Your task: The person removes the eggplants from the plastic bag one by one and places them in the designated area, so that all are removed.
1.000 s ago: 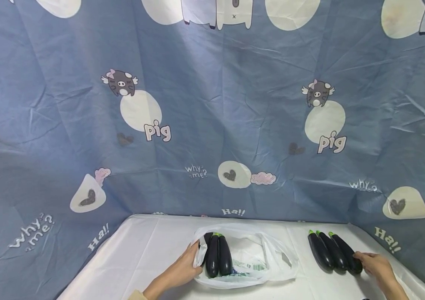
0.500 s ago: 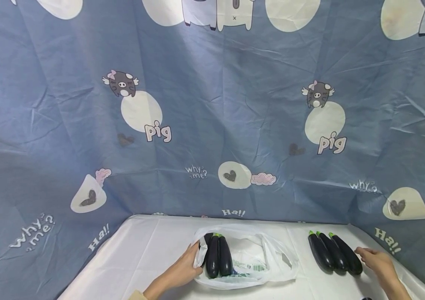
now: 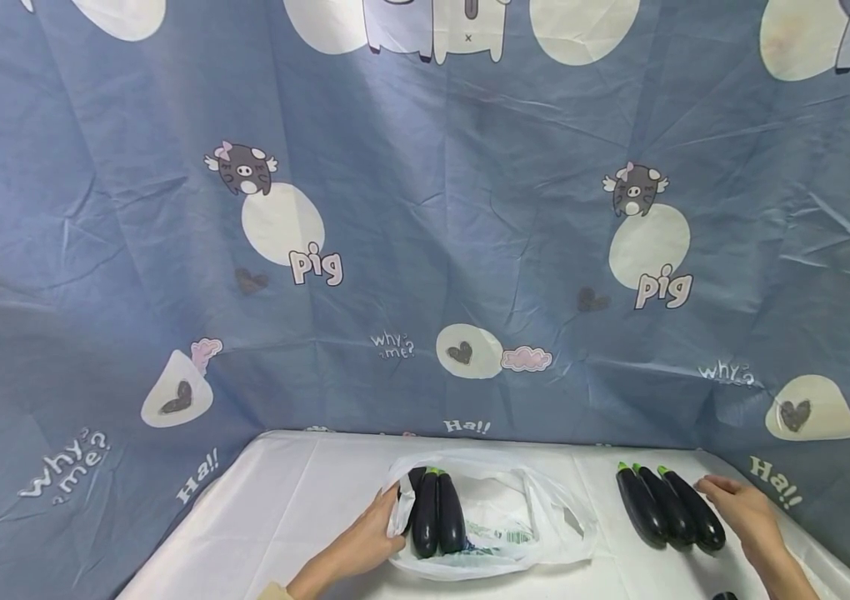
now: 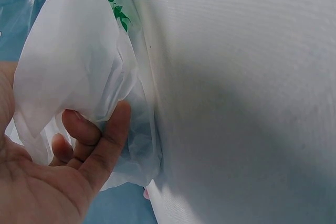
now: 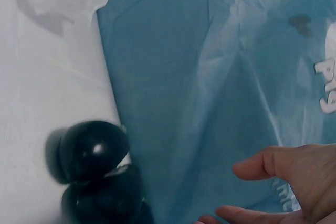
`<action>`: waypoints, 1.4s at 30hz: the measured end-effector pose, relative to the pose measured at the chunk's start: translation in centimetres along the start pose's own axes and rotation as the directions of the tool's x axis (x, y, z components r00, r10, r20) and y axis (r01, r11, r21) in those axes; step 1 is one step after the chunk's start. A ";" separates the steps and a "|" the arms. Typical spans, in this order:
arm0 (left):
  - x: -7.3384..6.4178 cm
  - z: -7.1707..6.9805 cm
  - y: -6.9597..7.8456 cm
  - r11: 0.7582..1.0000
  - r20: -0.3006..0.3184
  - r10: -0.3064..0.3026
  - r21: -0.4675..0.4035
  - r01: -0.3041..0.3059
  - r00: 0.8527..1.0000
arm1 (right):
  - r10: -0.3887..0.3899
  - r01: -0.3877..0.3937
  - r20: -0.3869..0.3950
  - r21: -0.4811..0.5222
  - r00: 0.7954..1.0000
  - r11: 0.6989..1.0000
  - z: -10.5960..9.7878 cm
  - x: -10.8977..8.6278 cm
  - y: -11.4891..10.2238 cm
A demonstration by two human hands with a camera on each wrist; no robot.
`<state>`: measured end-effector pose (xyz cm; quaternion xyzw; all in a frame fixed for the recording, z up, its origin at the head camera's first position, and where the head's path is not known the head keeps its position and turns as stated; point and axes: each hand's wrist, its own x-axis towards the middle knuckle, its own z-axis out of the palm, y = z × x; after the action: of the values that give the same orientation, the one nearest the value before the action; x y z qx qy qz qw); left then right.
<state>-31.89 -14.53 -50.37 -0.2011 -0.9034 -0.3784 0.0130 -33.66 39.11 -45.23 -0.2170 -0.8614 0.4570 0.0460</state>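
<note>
A white plastic bag (image 3: pixel 556 537) lies with its mouth spread on the table. My left hand (image 3: pixel 372 533) grips its left rim, and in the left wrist view the fingers curl against the thin plastic (image 4: pixel 73 51). Inside, two glossy dark eggplants (image 3: pixel 426 521) lie side by side, with part of another half hidden behind the rim near that hand. Three more eggplants (image 3: pixel 668 508) with green stem ends lie in a row to the right. Beside the rightmost one is my right hand (image 3: pixel 743 512), holding nothing; in the right wrist view its thumb (image 5: pixel 257 166) stands apart from the fingers.
The tabletop (image 3: pixel 290 492) has a white cover. A blue printed cloth (image 3: pixel 395 250) hangs behind it and along both sides. At the bottom edge, near the right forearm, a small dark rounded thing (image 3: pixel 725 596) just shows.
My right hand has come off the rightmost eggplant and shifted up along its right side toward the stem end. The left hand and the bag have stayed put.
</note>
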 end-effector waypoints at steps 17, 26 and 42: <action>-0.1 -0.1 0.1 1.000 -0.013 0.020 0.013 -0.020 1.000 | -0.126 0.129 0.081 -0.029 0.989 0.991 1.1 -2.3 -3.2; 0.0 0.0 -0.1 1.000 0.010 0.008 -0.017 -0.008 1.000 | -0.153 0.156 0.134 -0.013 0.979 0.988 2.4 -3.3 -4.1; 0.0 -0.1 0.1 1.000 0.007 0.006 -0.007 -0.006 1.000 | -0.249 0.267 0.186 -0.076 0.950 0.961 6.2 -5.3 -5.1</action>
<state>-31.86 -14.59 -50.26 -0.2050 -0.9015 -0.3811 0.0103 -32.30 29.67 -44.04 -0.0636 -0.9049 0.4205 0.0187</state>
